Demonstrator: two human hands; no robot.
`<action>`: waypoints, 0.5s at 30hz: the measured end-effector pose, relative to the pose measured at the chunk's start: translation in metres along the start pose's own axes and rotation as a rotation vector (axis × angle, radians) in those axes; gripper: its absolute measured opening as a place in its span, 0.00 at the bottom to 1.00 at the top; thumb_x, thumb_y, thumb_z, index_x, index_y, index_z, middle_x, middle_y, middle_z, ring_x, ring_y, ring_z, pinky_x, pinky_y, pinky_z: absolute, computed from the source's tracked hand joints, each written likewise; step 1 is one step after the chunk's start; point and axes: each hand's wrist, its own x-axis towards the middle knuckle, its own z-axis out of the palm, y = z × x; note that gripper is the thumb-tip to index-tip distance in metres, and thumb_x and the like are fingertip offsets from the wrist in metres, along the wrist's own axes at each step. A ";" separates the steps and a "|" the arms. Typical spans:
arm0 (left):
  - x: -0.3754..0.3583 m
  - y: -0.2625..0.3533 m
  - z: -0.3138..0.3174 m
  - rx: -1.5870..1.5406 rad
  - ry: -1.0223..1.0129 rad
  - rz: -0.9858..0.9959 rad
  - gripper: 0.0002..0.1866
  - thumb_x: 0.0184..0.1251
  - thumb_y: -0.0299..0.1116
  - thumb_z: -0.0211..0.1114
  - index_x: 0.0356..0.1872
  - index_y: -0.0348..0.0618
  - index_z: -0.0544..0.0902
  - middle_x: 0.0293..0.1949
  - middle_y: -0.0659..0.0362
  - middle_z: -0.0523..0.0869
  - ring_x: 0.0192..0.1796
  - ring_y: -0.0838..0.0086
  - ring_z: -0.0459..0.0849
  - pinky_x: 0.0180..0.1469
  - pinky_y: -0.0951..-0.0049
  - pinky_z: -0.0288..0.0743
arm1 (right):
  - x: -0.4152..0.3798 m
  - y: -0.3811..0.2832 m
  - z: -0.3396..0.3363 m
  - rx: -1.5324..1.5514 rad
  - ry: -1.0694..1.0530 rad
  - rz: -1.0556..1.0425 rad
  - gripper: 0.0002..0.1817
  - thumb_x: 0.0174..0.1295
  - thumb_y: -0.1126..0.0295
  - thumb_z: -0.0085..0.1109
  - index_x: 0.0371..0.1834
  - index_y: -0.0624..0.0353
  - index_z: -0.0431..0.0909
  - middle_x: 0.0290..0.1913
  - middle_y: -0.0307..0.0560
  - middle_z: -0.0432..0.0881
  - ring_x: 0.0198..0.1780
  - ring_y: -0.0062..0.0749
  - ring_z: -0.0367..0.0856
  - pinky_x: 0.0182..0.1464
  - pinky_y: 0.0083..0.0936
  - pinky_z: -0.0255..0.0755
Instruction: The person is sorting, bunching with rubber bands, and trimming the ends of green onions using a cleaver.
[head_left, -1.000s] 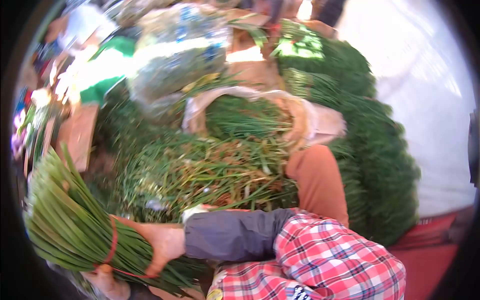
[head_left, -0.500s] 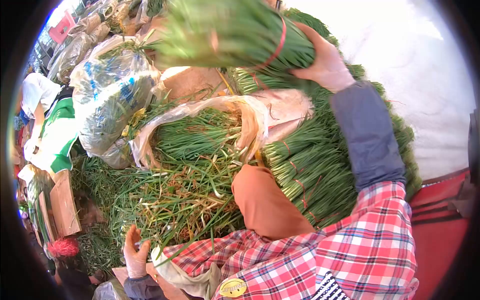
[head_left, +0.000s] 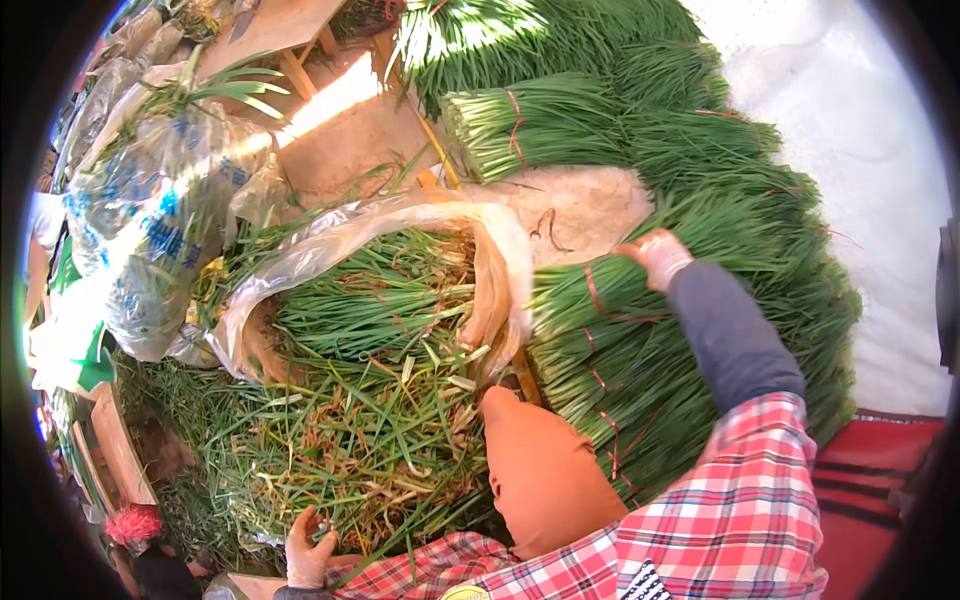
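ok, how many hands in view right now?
2. The gloved right hand rests on the stacked red-tied green chive bundles; the gloved left hand is low at the loose pile of green trimmings.

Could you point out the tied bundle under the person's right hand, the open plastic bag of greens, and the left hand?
tied bundle (head_left: 600, 300): head view, on its green stalks near the red band.
plastic bag (head_left: 340, 232): head view, on its clear upper rim.
left hand (head_left: 305, 550): head view, on the back of the hand.

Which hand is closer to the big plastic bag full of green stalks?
The right hand. It rests on the tied bundles just right of the plastic bag. The left hand is lower down, at the near edge of the loose trimmings.
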 end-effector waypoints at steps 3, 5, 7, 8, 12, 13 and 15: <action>0.017 -0.002 0.011 0.009 -0.036 -0.052 0.34 0.50 0.28 0.68 0.61 0.30 0.67 0.52 0.47 0.77 0.55 0.64 0.76 0.59 0.67 0.67 | 0.064 -0.037 0.068 0.024 -0.181 0.230 0.41 0.54 0.64 0.58 0.72 0.31 0.50 0.72 0.42 0.56 0.73 0.40 0.53 0.70 0.52 0.44; 0.029 -0.013 0.005 0.179 -0.102 0.014 0.29 0.61 0.29 0.64 0.63 0.40 0.68 0.56 0.52 0.75 0.57 0.67 0.74 0.58 0.70 0.68 | 0.095 -0.043 0.077 -0.010 -0.320 0.304 0.36 0.59 0.59 0.54 0.72 0.31 0.51 0.72 0.42 0.56 0.72 0.39 0.54 0.69 0.50 0.46; 0.022 0.007 0.001 0.108 -0.115 -0.034 0.28 0.61 0.28 0.64 0.63 0.39 0.68 0.56 0.53 0.75 0.56 0.67 0.74 0.58 0.70 0.68 | 0.106 -0.043 0.052 -0.069 -0.501 0.262 0.35 0.59 0.61 0.54 0.71 0.34 0.54 0.70 0.44 0.60 0.71 0.40 0.57 0.69 0.47 0.49; 0.022 0.015 0.001 0.047 -0.109 -0.036 0.28 0.61 0.28 0.64 0.63 0.39 0.68 0.56 0.53 0.75 0.56 0.68 0.74 0.57 0.70 0.68 | 0.118 -0.033 0.041 0.090 -0.422 0.292 0.34 0.59 0.62 0.53 0.70 0.35 0.55 0.69 0.45 0.61 0.70 0.41 0.59 0.67 0.45 0.52; 0.031 0.021 0.005 0.012 -0.067 0.005 0.28 0.61 0.26 0.63 0.63 0.38 0.67 0.57 0.53 0.74 0.57 0.68 0.73 0.57 0.70 0.70 | 0.157 -0.010 0.020 0.724 -0.127 0.381 0.30 0.57 0.66 0.51 0.67 0.37 0.63 0.65 0.51 0.67 0.64 0.44 0.67 0.62 0.38 0.62; 0.035 0.025 0.007 0.027 -0.081 0.016 0.29 0.58 0.26 0.64 0.62 0.36 0.67 0.56 0.51 0.75 0.58 0.67 0.73 0.58 0.69 0.69 | 0.164 -0.010 0.020 0.882 -0.046 0.402 0.29 0.57 0.66 0.50 0.66 0.37 0.64 0.64 0.52 0.69 0.62 0.45 0.69 0.61 0.37 0.65; 0.042 0.040 0.014 0.058 -0.100 0.034 0.32 0.53 0.27 0.66 0.61 0.32 0.67 0.55 0.48 0.75 0.58 0.63 0.74 0.59 0.67 0.68 | 0.189 -0.027 0.039 0.706 -0.063 0.365 0.25 0.58 0.65 0.49 0.61 0.41 0.70 0.59 0.54 0.73 0.58 0.46 0.73 0.57 0.35 0.68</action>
